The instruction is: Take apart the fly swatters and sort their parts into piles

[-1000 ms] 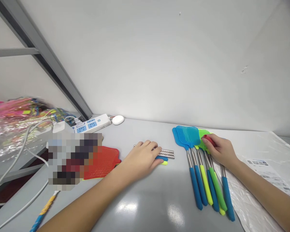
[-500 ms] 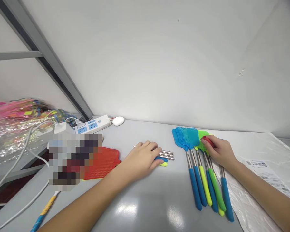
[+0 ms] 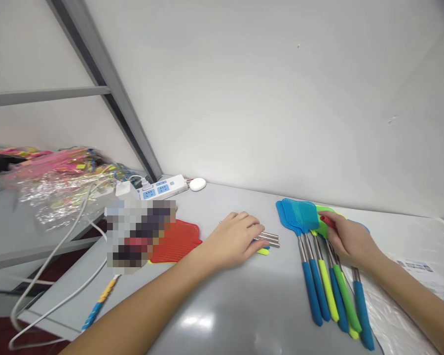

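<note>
My left hand [image 3: 237, 239] lies over a bunch of metal rods [image 3: 272, 239], thumb on the near side and fingers curled over them. Blue and yellow ends [image 3: 263, 251] peek out beneath. To its left lies a red fly swatter head [image 3: 177, 241] with a yellow edge below it. In my right hand [image 3: 350, 239] is a red handle [image 3: 327, 221], only its end showing between thumb and fingers; the rest is hidden. The hand hovers over or touches a row of fly swatters with blue heads [image 3: 299, 214] and blue, yellow and green handles [image 3: 350, 303].
A white power strip [image 3: 163, 189] and a white oval object [image 3: 197, 184] sit near the wall. At the left are a blurred-out patch [image 3: 140, 236], cables and plastic-wrapped colourful goods [image 3: 70, 172]. White plastic wrapping [image 3: 395, 305] with a label lies at the right.
The view has swung left, so everything appears farther right. My left hand stays on the rods. My right hand still holds the red handle, with less of it showing now.
</note>
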A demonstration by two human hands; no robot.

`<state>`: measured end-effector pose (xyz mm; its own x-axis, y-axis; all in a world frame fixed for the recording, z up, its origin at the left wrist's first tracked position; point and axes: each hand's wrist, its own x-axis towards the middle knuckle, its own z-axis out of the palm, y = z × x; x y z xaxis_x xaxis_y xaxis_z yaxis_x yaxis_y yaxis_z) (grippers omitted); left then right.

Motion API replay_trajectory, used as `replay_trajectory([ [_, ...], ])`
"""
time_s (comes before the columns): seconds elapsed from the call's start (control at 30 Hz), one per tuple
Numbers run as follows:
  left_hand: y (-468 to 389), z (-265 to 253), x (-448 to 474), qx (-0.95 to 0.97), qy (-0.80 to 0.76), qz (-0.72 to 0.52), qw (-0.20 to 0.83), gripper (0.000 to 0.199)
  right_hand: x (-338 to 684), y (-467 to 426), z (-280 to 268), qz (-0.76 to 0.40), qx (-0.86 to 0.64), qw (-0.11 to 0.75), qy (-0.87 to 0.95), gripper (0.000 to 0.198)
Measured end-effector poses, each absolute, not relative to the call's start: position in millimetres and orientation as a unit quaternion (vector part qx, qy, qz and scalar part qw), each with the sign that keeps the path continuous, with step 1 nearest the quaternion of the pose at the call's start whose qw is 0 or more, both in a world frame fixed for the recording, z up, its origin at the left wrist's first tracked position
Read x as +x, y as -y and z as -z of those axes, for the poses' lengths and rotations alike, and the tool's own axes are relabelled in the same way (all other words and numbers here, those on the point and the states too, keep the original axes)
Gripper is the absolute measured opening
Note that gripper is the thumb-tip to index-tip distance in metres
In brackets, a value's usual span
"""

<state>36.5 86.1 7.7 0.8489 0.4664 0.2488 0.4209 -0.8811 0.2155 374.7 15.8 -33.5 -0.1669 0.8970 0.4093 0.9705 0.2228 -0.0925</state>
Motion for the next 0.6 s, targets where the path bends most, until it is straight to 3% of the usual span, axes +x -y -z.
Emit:
replay_trajectory([
  [0.1,-91.7,-13.0,31.0,0.948,-0.266,-0.166,0.054,0.032,364.1,-15.2,21.7,0.07,-0.648,0.178,0.738,0.035],
  [0.27,-98.9,-20.1,11.0,0.917,-0.332,-0.219,0.042,0.03,310.6,1.2,-3.6,-0.029,-0.606,0.118,0.786,0.011],
  [0.43,-102.5,-25.7,-13.9,0.894,-0.36,-0.263,0.043,0.029,237.1,19.6,-7.8,0.009,-0.462,0.094,0.882,0.018],
  [0.6,-102.1,-24.0,-16.6,0.897,-0.353,-0.263,0.038,0.03,193.9,14.0,1.1,0.032,-0.456,0.066,0.887,0.017],
])
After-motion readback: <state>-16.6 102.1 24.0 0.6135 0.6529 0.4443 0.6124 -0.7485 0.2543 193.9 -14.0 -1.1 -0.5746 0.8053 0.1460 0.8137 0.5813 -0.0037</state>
